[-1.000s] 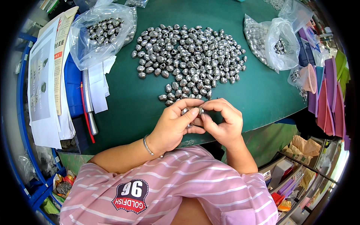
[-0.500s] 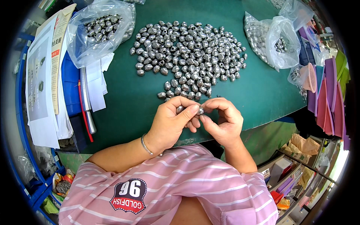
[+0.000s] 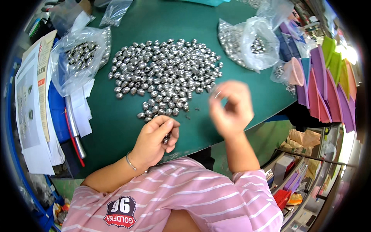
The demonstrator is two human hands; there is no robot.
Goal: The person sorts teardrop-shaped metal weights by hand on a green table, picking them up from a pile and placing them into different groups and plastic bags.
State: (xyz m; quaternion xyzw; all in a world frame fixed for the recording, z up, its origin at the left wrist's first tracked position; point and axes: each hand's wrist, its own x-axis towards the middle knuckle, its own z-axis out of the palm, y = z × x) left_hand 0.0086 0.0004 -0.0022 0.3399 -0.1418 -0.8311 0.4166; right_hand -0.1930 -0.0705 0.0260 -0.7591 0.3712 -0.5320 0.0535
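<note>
A large spread of shiny, egg-shaped metal beads [image 3: 166,69] lies on the green tabletop [image 3: 201,131], some showing a hole. My left hand [image 3: 152,135], with a metal bangle at its wrist, is curled closed just below the near end of the spread. Part of a metal bead [image 3: 166,138] shows between its fingers; the palm is hidden. My right hand [image 3: 234,110] is raised to the right of the beads and blurred. Its thumb and index finger come together around a shiny bit I cannot make out. A few tiny dark bits [image 3: 188,116] lie between the hands.
An open plastic bag of beads [image 3: 81,56] stands at the left, near stacked papers [image 3: 31,100], a red stick [image 3: 73,135] and a metal rod [image 3: 75,123]. Another bag [image 3: 261,44] sits at the far right. Colourful plastic bins [image 3: 322,81] line the right side.
My hands have come apart: the right has moved right and up, away from the left. My left hand has closed further over its beads. The whole view has shifted rightward.
</note>
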